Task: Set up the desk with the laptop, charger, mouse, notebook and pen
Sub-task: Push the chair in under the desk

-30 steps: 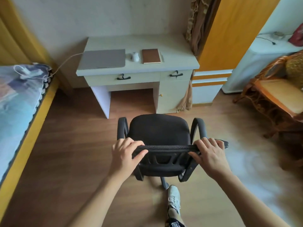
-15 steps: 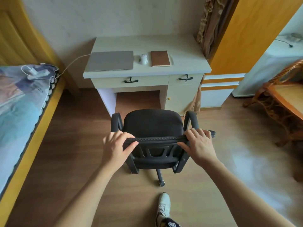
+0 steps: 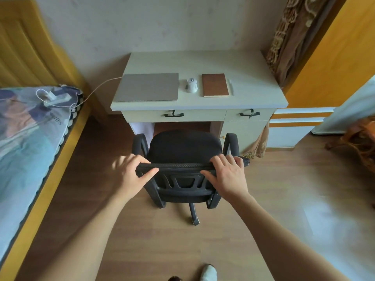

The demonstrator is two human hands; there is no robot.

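The laptop lies closed and flat on the bench, ahead of the left grip and well apart from it. A white cable leaves the laptop's left edge and runs off the bench to the charger, which lies on the bed, far forward and left of the left grip. Just right of the laptop sits the white mouse, then the brown notebook, closed, and just beside its right edge the pale pen, lying along it. Notebook and pen are ahead of the right grip, well beyond it.

Both grips hold the top edge of the backrest of a black office chair. The left grip wraps the left end of the backrest, fingers over the far side and thumb pressed on the near side. The right grip is closed on the right end in the same way, fingers curled over the top, thumb underneath toward the middle. The chair's seat points at the knee gap under the bench, its armrests close to the drawer front. Two drawers with dark handles face the grips. A white shoe shows on the wooden floor behind the grips.
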